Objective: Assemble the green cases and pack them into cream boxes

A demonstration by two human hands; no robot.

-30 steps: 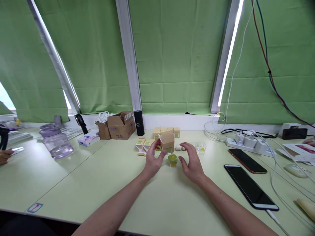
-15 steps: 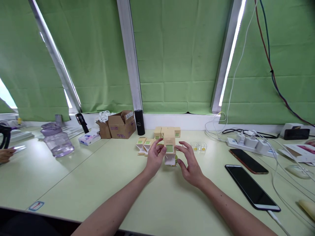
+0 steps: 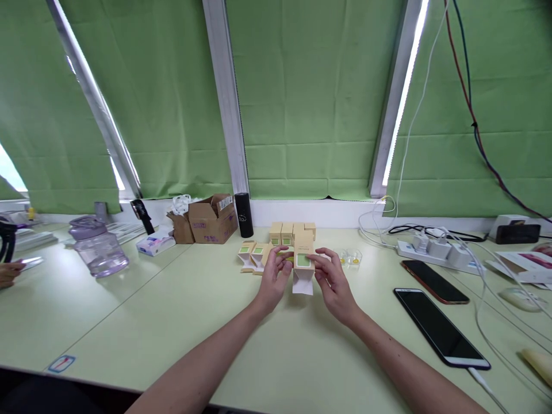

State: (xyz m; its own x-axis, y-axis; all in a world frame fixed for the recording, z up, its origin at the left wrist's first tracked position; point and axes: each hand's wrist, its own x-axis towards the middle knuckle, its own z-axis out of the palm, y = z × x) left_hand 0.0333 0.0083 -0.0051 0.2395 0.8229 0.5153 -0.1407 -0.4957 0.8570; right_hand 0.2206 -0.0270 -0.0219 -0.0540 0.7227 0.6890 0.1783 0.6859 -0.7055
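Note:
A small tan cardboard box (image 3: 304, 244) with a green window is upright in front of me, its white lower flap hanging open toward me. My right hand (image 3: 337, 288) grips its right side between thumb and fingers. Close by on the left, my left hand (image 3: 272, 283) has its fingers curled round a small yellow-green item (image 3: 290, 258), partly hidden, whose kind I cannot make out. Left of the hands lie opened boxes (image 3: 254, 256) of the same sort. A row of closed boxes (image 3: 280, 231) stands behind, and clear plastic cups (image 3: 353, 257) with yellow contents are to the right.
Two phones (image 3: 440, 328) (image 3: 433, 282) and a power strip (image 3: 440, 253) with white cables are on the right. Toward the back left are a brown carton (image 3: 213, 221), a black cylinder (image 3: 244, 215), a tissue pack (image 3: 156, 242) and a purple bottle (image 3: 97, 247). Another person's hand (image 3: 9, 273) shows far left.
The box has shifted slightly right, away from my left fingers. My right hand has closed on its side, and the yellow-green item now shows at the box's left instead of its lower right.

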